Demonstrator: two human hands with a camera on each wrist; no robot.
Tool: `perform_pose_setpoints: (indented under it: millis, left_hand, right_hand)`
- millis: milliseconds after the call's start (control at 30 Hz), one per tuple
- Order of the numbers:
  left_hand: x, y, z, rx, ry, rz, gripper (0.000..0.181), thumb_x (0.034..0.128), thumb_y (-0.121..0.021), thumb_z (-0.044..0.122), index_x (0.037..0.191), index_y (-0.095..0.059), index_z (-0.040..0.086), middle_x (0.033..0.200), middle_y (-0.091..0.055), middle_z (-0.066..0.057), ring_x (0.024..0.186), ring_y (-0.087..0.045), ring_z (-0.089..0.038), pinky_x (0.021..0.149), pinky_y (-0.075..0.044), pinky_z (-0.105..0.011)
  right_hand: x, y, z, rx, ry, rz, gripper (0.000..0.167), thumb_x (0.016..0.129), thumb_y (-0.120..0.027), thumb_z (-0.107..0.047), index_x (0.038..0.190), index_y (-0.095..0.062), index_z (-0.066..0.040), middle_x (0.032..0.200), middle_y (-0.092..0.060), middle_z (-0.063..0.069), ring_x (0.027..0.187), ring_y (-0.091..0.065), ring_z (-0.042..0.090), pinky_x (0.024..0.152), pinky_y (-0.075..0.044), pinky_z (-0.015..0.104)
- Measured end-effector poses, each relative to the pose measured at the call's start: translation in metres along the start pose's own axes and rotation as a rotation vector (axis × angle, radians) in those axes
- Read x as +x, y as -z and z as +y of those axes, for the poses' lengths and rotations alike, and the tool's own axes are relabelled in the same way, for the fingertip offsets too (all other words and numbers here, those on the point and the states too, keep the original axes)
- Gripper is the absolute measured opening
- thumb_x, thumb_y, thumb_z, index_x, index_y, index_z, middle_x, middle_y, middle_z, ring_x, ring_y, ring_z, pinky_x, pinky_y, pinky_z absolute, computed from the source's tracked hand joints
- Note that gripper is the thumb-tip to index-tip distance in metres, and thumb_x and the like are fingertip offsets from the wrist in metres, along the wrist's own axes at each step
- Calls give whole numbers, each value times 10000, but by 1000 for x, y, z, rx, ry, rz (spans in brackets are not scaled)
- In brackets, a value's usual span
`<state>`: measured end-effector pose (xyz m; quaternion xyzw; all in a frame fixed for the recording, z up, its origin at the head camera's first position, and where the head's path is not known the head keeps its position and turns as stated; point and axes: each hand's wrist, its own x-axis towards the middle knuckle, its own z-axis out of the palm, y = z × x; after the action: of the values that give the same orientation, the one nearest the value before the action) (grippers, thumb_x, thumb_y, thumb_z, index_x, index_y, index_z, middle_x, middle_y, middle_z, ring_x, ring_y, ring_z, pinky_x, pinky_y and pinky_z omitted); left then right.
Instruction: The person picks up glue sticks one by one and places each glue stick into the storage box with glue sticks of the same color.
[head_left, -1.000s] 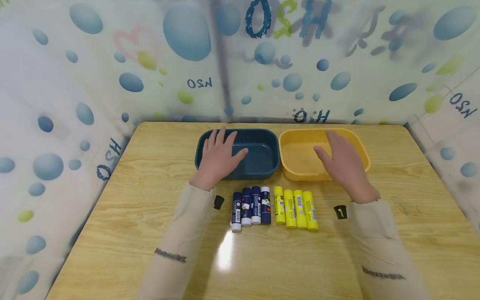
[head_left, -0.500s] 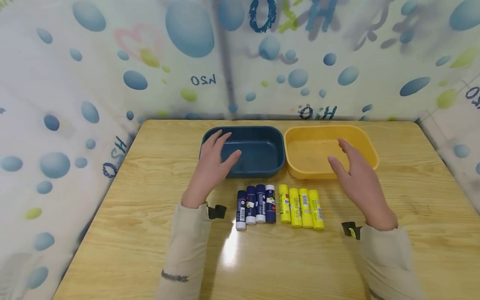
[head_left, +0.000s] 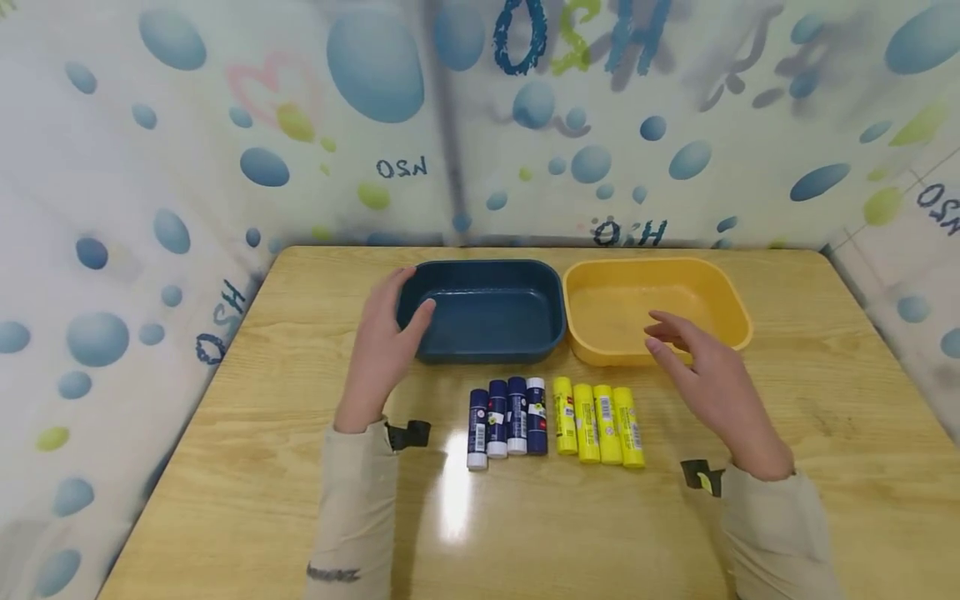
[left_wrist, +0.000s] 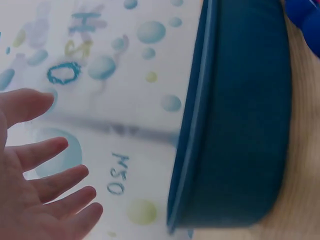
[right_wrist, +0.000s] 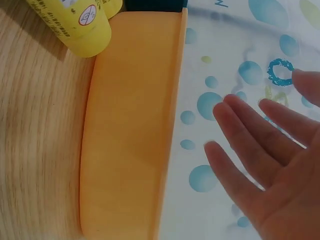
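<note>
In the head view the left hand (head_left: 381,350) is at the left end of a dark blue tray (head_left: 491,321), thumb and fingers apart; whether it touches the rim I cannot tell. The right hand (head_left: 716,392) hovers over the front right of a yellow tray (head_left: 637,312), fingers slightly bent, holding nothing. Both trays are empty. In front of them lie several dark blue glue sticks (head_left: 497,419) and, to their right, several yellow glue sticks (head_left: 597,425). The left wrist view has the left hand (left_wrist: 47,185) with spread fingers; the right wrist view has the right hand (right_wrist: 275,150) with straight fingers.
The trays stand side by side near the back of a wooden table (head_left: 570,533). Behind it hangs a white backdrop (head_left: 480,142) with blue and green drops. Black tags (head_left: 408,434) stick out by both sleeves.
The left hand has moved left and back from over the blue tray to its left end. The right hand has drawn toward the front right, its fingers bending a little more.
</note>
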<state>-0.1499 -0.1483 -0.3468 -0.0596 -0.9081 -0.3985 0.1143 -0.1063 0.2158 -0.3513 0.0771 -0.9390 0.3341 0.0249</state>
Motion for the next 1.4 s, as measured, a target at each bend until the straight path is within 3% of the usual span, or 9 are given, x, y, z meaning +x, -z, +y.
perform_pose_setpoints:
  millis: [100, 300, 600, 767, 1167, 1400]
  left_hand:
    - [-1, 4, -11, -28, 23, 23, 579, 886, -454, 483, 1372, -335, 192, 1404, -294, -19, 1287, -253, -200, 1006, -259, -449]
    - [0, 7, -29, -86, 126, 12, 609, 878, -459, 496, 1389, -298, 204, 1414, -268, -39, 1275, -274, -237, 977, -297, -459]
    - [-6, -9, -55, -192, 271, -89, 710, 863, -463, 521, 1432, -141, 242, 1446, -221, -44, 1294, -246, -259, 983, -311, -451]
    - [-4, -9, -60, -235, 332, -116, 723, 854, -444, 560, 1430, -97, 294, 1441, -246, 4, 1262, -320, -251, 949, -359, -444]
    - [2, -10, -65, -220, 348, -162, 594, 919, -444, 406, 1428, -201, 219, 1426, -276, -65, 1246, -342, -275, 957, -359, -416]
    - [1, -14, -71, -287, 355, -181, 553, 941, -439, 318, 1430, -196, 230, 1434, -253, -78, 1259, -315, -284, 985, -321, -421]
  right_hand:
    - [-1, -1, 2, 8, -7, -21, 542, 913, -402, -470, 1347, -378, -148, 1195, -532, 90, 1084, -486, 298, 881, -380, 516]
    - [-3, 1, 3, -5, 8, -54, 541, 907, -410, -477, 1334, -397, -145, 1197, -536, 85, 1087, -486, 310, 871, -378, 525]
    - [-11, 3, 0, -43, 37, -215, 564, 904, -418, -479, 1340, -388, -122, 1188, -543, 75, 1067, -506, 290, 847, -401, 517]
    - [-7, 2, -6, -24, 33, -293, 633, 882, -414, -526, 1368, -328, -129, 1206, -525, 76, 1075, -505, 272, 857, -401, 509]
    - [-7, -4, -2, -102, -22, -444, 633, 867, -444, -539, 1309, -415, -87, 1168, -549, 96, 1028, -527, 275, 799, -447, 459]
    - [-5, -12, 1, -171, -138, -505, 658, 870, -472, -508, 1327, -374, -44, 1099, -561, 129, 929, -546, 270, 706, -472, 413]
